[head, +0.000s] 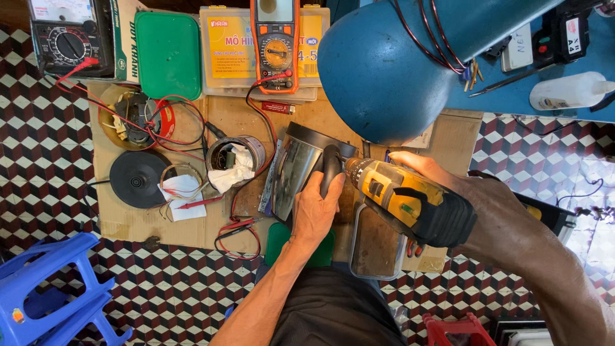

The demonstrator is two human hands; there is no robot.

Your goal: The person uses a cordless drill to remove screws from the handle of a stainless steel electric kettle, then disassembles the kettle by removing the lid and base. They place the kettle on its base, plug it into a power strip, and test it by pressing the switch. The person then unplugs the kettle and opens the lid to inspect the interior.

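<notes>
Two hands at work over a cardboard mat (128,225) on the patterned floor: at far left a blue plastic stool (48,291) stands near me, an analogue meter (64,35) sits far off with red test leads (122,118) trailing over the mat, beside a black disc (138,178) and a small tin (238,157) stuffed with white rag. At centre a steel electric kettle (296,170) lies tipped on its side, its long axis running from near to far, an orange digital multimeter (276,41) beyond it. My left hand (315,214), the nearer to it, is clenched around the kettle's black handle (330,168). Just to the right, my right hand (477,211) grips a yellow cordless drill (400,198), fingers wrapped tight on its body; the drill's long axis runs right to left, its nose touching or almost touching the handle, so the kettle lies directly left of my right hand. A blue cylinder (391,70) looms at far right
</notes>
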